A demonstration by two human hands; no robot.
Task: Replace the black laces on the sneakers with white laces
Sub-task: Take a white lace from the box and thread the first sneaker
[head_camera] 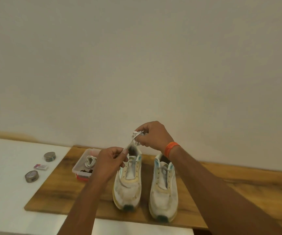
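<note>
A bundled white lace (137, 135) is held up in the middle of the frame, above the heel of the left-hand sneaker (128, 180). The coil is pinched in the right hand (151, 136), while a free length runs down and to the left into the left hand (110, 161), where it is pinched between thumb and fingers. Both grips are thus closed on the same lace.

The lace is judged light, soft and limp, so no shape will be kept unless slight tension is held between the hands. A loose coil is likely to tangle, so one end is best drawn out gradually. For threading, the stiff tip would be the best place to take hold, close behind the end; that tip cannot be made out here.

Both sneakers stand side by side, toes toward the bottom of the frame, on a wooden board (55, 192); the right-hand sneaker (164, 187) appears unlaced, as does the other. They are judged light but steady enough to stay put while eyelets are threaded.

Left of the shoes, a shallow plastic tray (79, 164) holds a second white lace coil (90, 161) and what appear to be the black laces (86, 171). Further left on the white tabletop (6, 192) lie two round tins (32, 176) and a small packet (40, 167).
</note>
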